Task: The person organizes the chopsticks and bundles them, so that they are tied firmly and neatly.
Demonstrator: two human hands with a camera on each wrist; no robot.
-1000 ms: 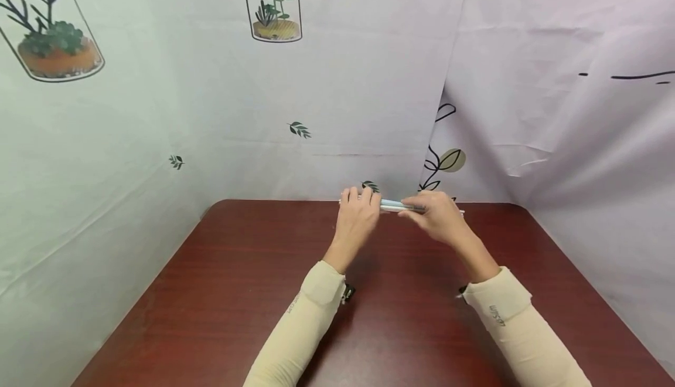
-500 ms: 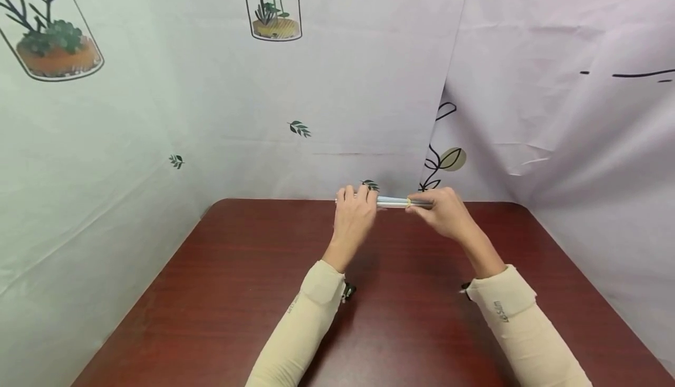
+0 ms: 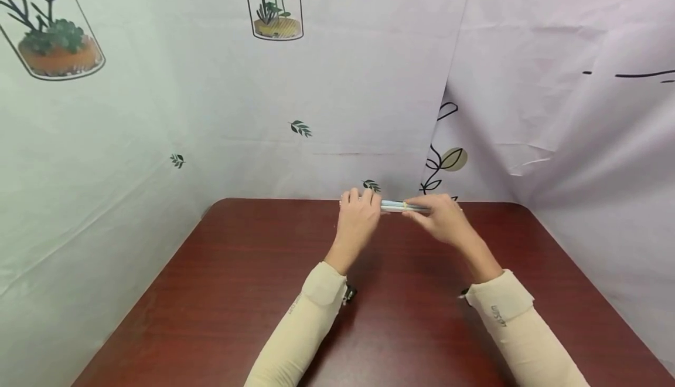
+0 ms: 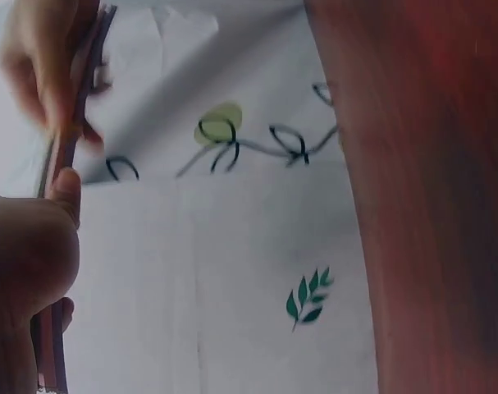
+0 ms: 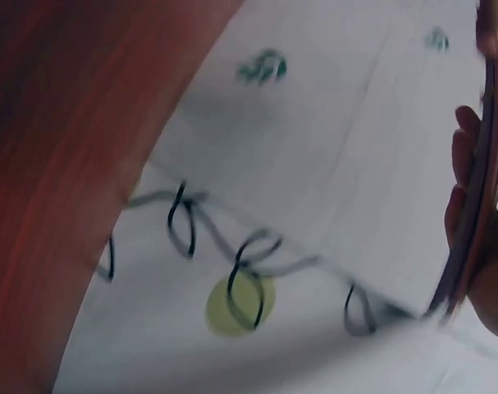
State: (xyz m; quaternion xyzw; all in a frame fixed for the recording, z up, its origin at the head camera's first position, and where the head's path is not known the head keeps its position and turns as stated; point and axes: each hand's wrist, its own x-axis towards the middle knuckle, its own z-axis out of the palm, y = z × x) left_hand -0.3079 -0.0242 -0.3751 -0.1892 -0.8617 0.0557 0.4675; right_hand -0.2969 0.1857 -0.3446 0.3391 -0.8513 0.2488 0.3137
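A slim bundle of pale blue and white sticks [image 3: 391,206] is held level above the far edge of the table; their exact kind is unclear. My left hand [image 3: 357,223] grips its left part, fingers over the top. My right hand [image 3: 445,221] pinches the bundle further right between thumb and fingers. A thin yellow band [image 3: 405,206] circles the bundle at the right fingertips. In the left wrist view, the bundle [image 4: 52,349] runs past both hands, and its colours look darker. The right wrist view shows right-hand fingers [image 5: 463,148] behind the bundle [image 5: 476,209].
A reddish-brown wooden table [image 3: 253,293] lies beneath the forearms. White fabric [image 3: 348,82] with printed plants and leaves hangs behind it and along both sides. Small dark devices are on both wrists, beside the cream sleeves [image 3: 297,328].
My right hand first shifted slightly right along the bundle, bringing the yellow band into sight, then came slightly back left and down. The left hand kept its grip with only a small shift.
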